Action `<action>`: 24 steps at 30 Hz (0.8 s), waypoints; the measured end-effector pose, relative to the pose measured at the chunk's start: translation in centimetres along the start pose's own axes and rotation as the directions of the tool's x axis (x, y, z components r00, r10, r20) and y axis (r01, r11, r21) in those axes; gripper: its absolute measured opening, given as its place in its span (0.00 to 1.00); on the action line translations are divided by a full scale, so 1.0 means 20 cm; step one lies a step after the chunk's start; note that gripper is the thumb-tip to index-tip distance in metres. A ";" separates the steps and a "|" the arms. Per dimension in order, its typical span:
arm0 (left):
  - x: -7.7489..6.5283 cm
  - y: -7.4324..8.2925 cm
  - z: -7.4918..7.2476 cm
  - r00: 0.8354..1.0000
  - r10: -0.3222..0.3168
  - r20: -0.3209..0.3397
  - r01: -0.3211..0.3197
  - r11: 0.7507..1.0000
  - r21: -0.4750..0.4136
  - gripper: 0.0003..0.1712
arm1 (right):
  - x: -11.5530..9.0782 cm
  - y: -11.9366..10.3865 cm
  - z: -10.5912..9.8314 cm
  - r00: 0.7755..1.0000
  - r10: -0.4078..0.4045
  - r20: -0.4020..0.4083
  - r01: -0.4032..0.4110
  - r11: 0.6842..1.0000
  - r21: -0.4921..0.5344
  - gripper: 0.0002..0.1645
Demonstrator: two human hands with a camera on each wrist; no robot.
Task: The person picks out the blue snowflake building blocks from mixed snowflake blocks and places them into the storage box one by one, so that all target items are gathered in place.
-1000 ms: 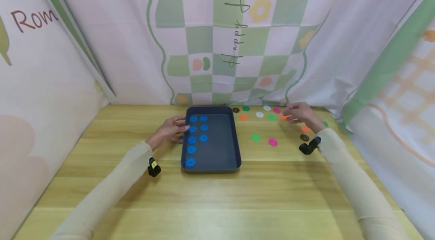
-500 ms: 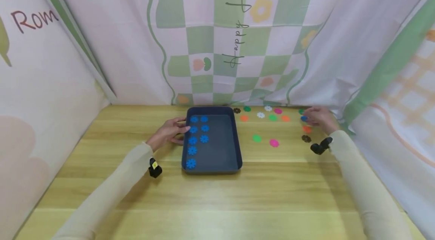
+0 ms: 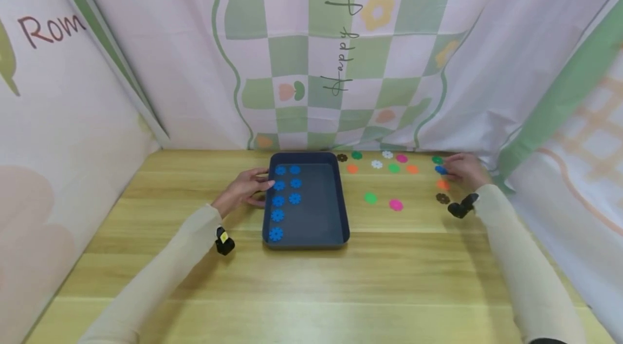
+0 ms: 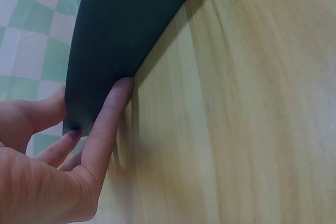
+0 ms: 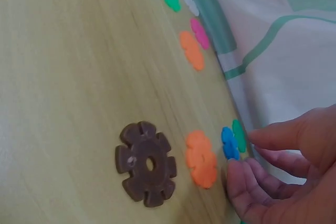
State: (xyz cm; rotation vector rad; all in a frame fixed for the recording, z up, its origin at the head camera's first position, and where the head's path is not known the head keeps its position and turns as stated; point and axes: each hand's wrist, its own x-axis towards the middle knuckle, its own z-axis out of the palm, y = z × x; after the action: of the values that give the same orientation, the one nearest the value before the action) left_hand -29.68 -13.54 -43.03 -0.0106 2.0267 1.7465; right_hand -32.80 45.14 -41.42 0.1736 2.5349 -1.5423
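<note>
My left hand [image 3: 245, 186] rests against the left side of a dark grey tray [image 3: 316, 246]. In the left wrist view, fairly straight fingers [image 4: 107, 114] touch the tray's outer wall [image 4: 121, 19], one fingertip at its rim. Blue notched flower-shaped discs [image 3: 276, 233] lie in the tray in two columns, the left one longer. At the far right, my right hand [image 3: 467, 168] reaches a single blue disc [image 5: 229, 142]; its fingertips are right at the disc's edge, the thumb apart from them. A green disc [image 5: 239, 135] lies right beside the blue one.
Near the right hand lie an orange disc [image 5: 201, 159] and a brown disc [image 5: 147, 163]. Several more discs, pink [image 3: 396, 205], green [image 3: 370, 198] and white [image 3: 377, 164] among them, lie flat on the wooden table [image 3: 311, 295] right of the tray. Checked cloth [image 3: 326, 63] hangs behind.
My right hand has moved rightward, past the orange and pink discs, to the blue disc at the far right. My left hand has stayed at the tray.
</note>
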 end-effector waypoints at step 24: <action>-0.01 0.05 -0.05 0.998 -0.011 0.068 0.012 1.000 -0.015 0.38 | 0.06 0.04 0.03 0.987 -0.138 -0.076 0.093 0.900 -0.425 0.26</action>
State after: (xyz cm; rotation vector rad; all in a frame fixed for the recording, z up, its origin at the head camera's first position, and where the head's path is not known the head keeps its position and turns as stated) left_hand -30.07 -14.26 -41.83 0.0314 1.9603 1.7320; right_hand -33.84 44.90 -42.58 0.0462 2.9365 -1.0002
